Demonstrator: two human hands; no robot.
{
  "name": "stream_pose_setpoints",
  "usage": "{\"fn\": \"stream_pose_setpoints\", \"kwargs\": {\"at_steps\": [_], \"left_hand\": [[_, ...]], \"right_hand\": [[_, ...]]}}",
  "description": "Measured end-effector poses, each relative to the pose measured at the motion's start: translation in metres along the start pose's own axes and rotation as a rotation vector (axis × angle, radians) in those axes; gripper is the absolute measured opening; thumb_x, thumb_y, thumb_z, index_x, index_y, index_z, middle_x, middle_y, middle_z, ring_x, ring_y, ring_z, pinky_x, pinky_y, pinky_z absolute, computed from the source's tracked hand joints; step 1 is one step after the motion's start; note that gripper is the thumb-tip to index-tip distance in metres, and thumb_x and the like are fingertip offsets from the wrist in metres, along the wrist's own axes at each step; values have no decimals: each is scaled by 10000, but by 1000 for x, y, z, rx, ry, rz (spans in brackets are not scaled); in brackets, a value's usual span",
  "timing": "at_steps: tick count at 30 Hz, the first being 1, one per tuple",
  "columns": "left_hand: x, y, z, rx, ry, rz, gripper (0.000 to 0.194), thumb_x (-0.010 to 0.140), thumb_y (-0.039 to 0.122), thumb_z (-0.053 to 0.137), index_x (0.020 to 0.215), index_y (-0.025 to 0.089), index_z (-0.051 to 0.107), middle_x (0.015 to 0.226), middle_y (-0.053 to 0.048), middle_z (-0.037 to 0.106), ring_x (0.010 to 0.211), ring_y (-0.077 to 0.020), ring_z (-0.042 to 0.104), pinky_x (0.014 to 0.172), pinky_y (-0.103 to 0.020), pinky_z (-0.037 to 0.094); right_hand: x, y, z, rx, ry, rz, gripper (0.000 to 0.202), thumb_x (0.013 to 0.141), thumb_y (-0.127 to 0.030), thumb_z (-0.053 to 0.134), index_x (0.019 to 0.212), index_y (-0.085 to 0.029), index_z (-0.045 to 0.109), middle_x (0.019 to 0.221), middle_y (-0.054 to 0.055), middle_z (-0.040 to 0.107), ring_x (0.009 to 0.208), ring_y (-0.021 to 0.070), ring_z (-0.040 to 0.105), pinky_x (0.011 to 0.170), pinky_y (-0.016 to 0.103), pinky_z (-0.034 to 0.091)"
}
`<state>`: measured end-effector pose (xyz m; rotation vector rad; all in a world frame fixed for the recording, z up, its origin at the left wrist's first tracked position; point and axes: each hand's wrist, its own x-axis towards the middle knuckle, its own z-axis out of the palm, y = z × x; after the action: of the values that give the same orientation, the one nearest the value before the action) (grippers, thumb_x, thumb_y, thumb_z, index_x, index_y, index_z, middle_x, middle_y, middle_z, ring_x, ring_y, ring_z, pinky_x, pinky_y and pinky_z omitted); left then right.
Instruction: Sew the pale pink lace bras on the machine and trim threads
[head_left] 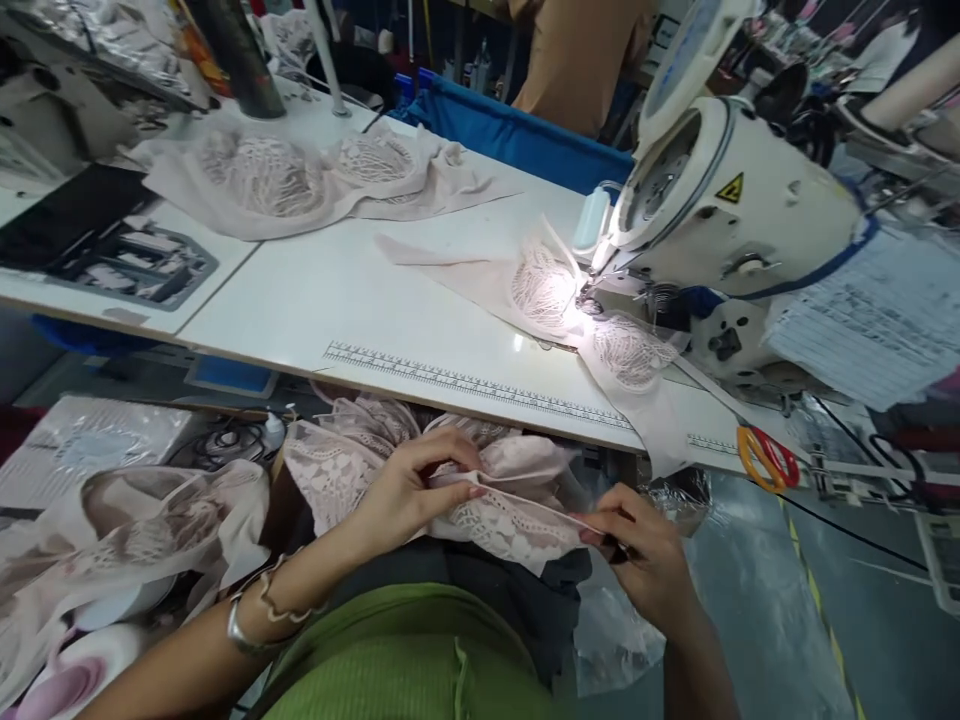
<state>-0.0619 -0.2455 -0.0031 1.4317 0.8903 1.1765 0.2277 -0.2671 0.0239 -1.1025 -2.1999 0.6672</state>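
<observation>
Over my lap, at the table's front edge, both hands hold a pale pink lace fabric piece (517,515) with a scalloped floral pattern. My left hand (412,490) pinches its upper edge between thumb and fingers. At the right end of that edge, my right hand (641,550) grips the fabric with closed fingertips. A small dark item shows under the right fingers, too unclear to name. The edge between the hands looks drawn straight. More gathered lace (337,450) lies behind and left of my left hand. On the table, a pale pink bra (544,285) sits under the sewing machine's lit needle area.
The sewing machine (742,200) stands at the right, with orange-handled scissors (761,460) near the table's front edge. A ruler strip (472,385) runs along that edge. More bra pieces lie on the table (262,185) and at lower left (165,530). A person (577,65) is beyond a blue bin (517,135).
</observation>
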Motion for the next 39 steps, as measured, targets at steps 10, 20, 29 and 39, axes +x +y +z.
{"fn": "stream_pose_setpoints", "kwargs": {"at_steps": [10,20,29,39], "left_hand": [[-6,4,3,201,53,125,30,873,243,743,855,220,745,879,-47,692,859,-191,653,758,-270,525],[-9,3,-1,38,-88,-43,94,957,307,619,927,243,683,1065,-75,730,1022,-246,689,858,-305,557],[10,17,0,-111,-250,-61,154,941,348,660,885,215,715,951,-90,736,898,-236,700,776,-312,564],[14,8,8,274,125,208,121,850,161,738,876,274,772,889,-14,711,873,-201,635,773,-308,518]], "right_hand": [[8,16,27,-548,278,-141,312,941,-71,504,1039,-231,753,1173,116,726,819,206,620,617,317,517],[16,15,18,-210,184,-67,238,992,-201,514,884,-216,725,887,79,781,746,203,659,695,354,529],[1,-11,-25,363,-249,153,450,938,-546,615,703,-177,724,762,81,729,642,146,659,574,241,508],[-3,2,-24,292,127,243,239,905,-385,715,761,-195,730,816,71,718,726,187,681,607,268,521]]}}
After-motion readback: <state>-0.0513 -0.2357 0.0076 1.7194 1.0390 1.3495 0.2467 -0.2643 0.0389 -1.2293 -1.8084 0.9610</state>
